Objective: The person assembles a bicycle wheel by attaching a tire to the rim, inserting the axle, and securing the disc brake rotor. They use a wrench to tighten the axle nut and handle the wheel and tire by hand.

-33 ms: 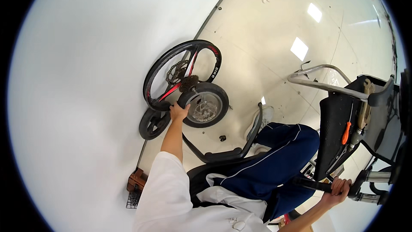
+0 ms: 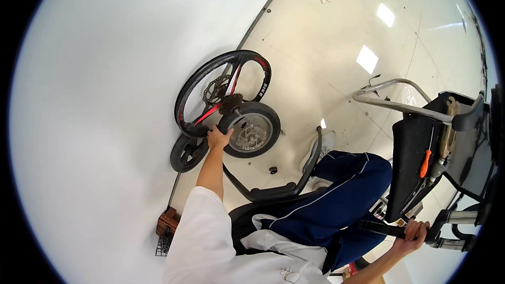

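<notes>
My left hand (image 2: 218, 137) grips the edge of a small wheel (image 2: 265, 111) with a black tyre, a grey rim and a metal disc brake rotor (image 2: 251, 138) facing me. Behind it a larger black bicycle wheel (image 2: 184, 92) with red and white spokes leans against the wall. A sprocket cassette (image 2: 230, 104) shows between the two. Another small black wheel (image 2: 181, 167) stands beside my left wrist. At the lower right, my right hand (image 2: 412, 235) is wrapped round a black handle-like bar (image 2: 384, 227) near metal tubes.
On a black seat-like surface (image 2: 405, 152) at the right lie an orange screwdriver (image 2: 425, 164) and other tools. A bent chrome tube (image 2: 389, 102) rises beside it. Near my shoe (image 2: 323, 144), a curved black frame (image 2: 273, 193) crosses the floor. A brown box (image 2: 168, 221) stands by the wall.
</notes>
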### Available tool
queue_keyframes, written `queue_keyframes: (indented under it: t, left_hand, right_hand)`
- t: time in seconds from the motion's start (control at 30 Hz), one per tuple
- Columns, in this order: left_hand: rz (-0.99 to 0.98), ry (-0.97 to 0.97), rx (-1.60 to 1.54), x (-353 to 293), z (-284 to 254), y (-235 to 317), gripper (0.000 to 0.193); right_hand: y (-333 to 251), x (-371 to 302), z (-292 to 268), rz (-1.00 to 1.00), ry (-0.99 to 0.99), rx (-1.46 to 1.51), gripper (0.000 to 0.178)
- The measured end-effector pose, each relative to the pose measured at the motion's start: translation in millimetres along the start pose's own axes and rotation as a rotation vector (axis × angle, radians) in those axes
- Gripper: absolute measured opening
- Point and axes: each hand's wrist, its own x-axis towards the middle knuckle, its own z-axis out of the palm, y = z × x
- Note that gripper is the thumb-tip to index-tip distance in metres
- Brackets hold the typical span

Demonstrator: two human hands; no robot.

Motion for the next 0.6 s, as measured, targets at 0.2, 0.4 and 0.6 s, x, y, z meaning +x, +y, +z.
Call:
queue_keyframes:
  t: [0.2,0.4,0.6]
  left_hand:
    - [0.418,-0.035,-0.109,-20,-9,-13,0.066]
    - [0.698,-0.051,-0.229,-84,-13,33,0.055]
    - [0.845,0.082,0.035,-179,-53,109,0.052]
  right_hand:
    - [25,-14,-13,0.076,0.051,-0.139,0.018]
    - [36,-13,-35,0.113,0.124,-0.193,0.017]
    - [23,-35,-59,0.176,0.231,-0.383,0.013]
